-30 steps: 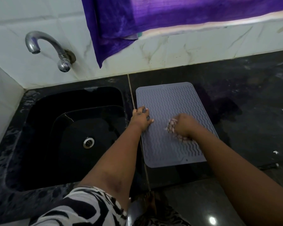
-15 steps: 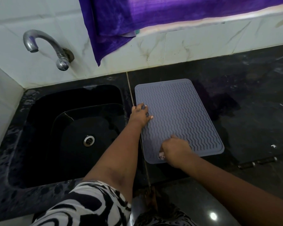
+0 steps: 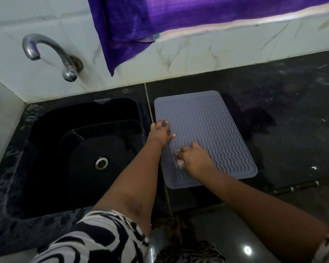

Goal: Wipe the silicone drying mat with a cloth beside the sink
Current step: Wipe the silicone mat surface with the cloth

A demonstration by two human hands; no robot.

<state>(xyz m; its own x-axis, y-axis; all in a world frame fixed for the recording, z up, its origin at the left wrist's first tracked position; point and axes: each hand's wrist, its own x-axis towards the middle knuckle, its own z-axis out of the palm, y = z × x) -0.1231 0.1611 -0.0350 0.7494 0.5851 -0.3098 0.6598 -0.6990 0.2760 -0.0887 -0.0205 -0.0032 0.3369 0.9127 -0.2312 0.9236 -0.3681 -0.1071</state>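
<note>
Nearest me: black-and-white patterned sleeve at the bottom edge. Beyond it, both forearms reach onto the grey silicone drying mat, which lies flat on the black counter just right of the black sink. Right hand sits on the mat's near-left area, fingers curled over a bunched pale cloth; only a small part of the cloth shows. Left hand is at the mat's left edge, fingers spread and pressing it; the two hands are near each other but apart. Farther back: chrome tap on the white tiled wall, and purple fabric hanging above. I can read no brand, label or writing anywhere.
</note>
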